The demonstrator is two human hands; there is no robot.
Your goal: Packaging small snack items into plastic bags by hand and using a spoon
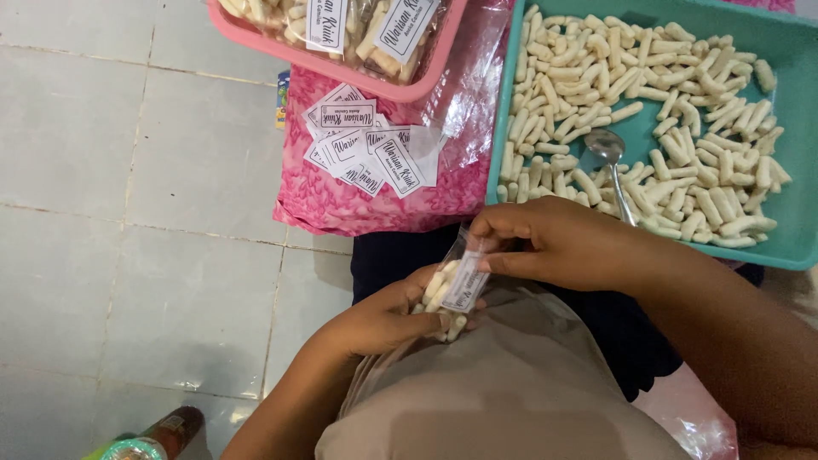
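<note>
My left hand [379, 322] cups a small clear plastic bag [452, 290] filled with pale stick-shaped snacks; a white paper label sits inside it. My right hand [554, 243] pinches the open top of that bag from the right. Both hands are over my lap, just below a teal tray [792, 247] heaped with the same pale snack sticks [648, 102]. A metal spoon [612, 162] lies in the tray among the sticks.
A pile of white paper labels [366, 149] lies on pink patterned cloth [341, 209] with clear plastic over it. A pink tray [341, 68] with filled, labelled bags sits at the top. White floor tiles [128, 213] spread left; a bottle [162, 434] lies bottom left.
</note>
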